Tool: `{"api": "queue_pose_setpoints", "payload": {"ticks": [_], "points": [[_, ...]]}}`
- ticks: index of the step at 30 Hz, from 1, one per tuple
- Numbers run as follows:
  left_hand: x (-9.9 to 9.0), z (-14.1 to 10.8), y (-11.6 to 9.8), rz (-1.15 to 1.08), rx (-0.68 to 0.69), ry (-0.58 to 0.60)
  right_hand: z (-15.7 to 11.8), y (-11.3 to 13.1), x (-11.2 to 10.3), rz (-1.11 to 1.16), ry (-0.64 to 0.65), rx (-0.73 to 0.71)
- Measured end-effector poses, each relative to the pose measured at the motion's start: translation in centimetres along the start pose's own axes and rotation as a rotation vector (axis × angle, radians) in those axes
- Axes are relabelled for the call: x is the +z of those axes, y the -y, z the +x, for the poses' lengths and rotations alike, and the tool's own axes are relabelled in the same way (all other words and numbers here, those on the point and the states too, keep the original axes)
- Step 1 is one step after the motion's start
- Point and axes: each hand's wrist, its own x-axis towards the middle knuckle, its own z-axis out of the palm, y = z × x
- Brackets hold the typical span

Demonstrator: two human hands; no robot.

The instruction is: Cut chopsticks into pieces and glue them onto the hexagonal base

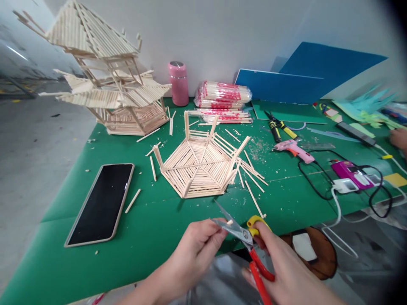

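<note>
My left hand (192,250) is closed in a pinch on a short wooden stick (229,222), whose pale end pokes out past the fingertips. In my right hand (286,264) is a pair of scissors (246,235) with red and yellow handles. The scissor blades are spread, with the stick end between or against them; I cannot tell which exactly. Just beyond both hands stands a hexagonal stick base (199,163) with upright posts at its corners. Loose sticks (254,199) lie along its right side.
At the back left rises a tiered stick pavilion (117,93). Around the table are a phone (101,203), a pink flask (178,84), bagged sticks (222,95), cutters (280,127), a pink glue gun (294,149) and a corded power strip (352,176). Another person's hand (399,137) shows at the right edge.
</note>
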Motion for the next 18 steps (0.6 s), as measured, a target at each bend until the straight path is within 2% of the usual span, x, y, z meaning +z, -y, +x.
{"api": "queue_pose_setpoints", "payload": {"ticks": [3, 5, 7, 11, 15, 18], "points": [[-0.7, 0.2, -0.3, -0.281, -0.146, 0.153, -0.1, -0.3, -0.1, -0.014, 0.000, -0.013], [-1.0, 0.2, -0.1, -0.449, -0.227, 0.197, -0.1, -0.4, -0.4, 0.002, 0.020, -0.050], [-1.1, 0.2, 0.1, -0.527, -0.280, 0.213, 0.1, -0.4, -0.8, 0.049, 0.073, -0.108], [-1.0, 0.1, 0.2, -0.510, -0.303, 0.244, 0.3, -0.4, -1.0, 0.130, 0.143, -0.136], [-0.7, 0.0, 0.1, -0.447, -0.318, 0.296, 0.1, -0.7, -0.4, 0.233, 0.100, -0.036], [-0.5, 0.0, 0.2, -0.435, -0.321, 0.265, 0.2, -1.3, -0.3, 0.427, 0.034, -0.012]]}}
